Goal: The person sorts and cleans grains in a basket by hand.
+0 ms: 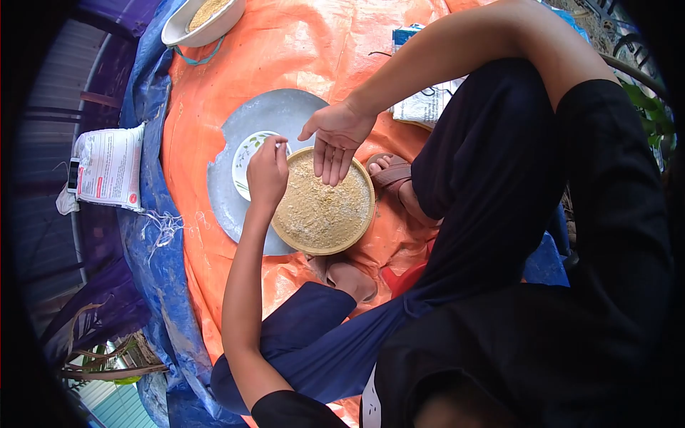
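Tray: round, woven rim, filled with a flat layer of tan, coarse meal that is paler and lumpier toward the middle. It lies on the orange tarp, directly in front of the seated person's legs.

Nearest to the tray: one bare foot touching its near rim; a sandalled foot just beside its right rim.

Left hand: over the tray's left rim, thumb and fingertips pressed together in a pinch. What is between them is too small to tell. The forearm crosses the tray's left edge and hides part of it.

Right hand: palm down over the tray's far side, fingers straight and loosely spread, tips just above the meal, holding nothing.

Under the tray's left part: grey round sheet. On the sheet, touching the tray's left rim: small white plate with a green pattern.

Right of the tray, behind the right wrist: printed bag.

Left of the tray, well apart: blue tarp, with a white printed sack on it.

Far beyond the tray: white bowl holding the same tan meal.
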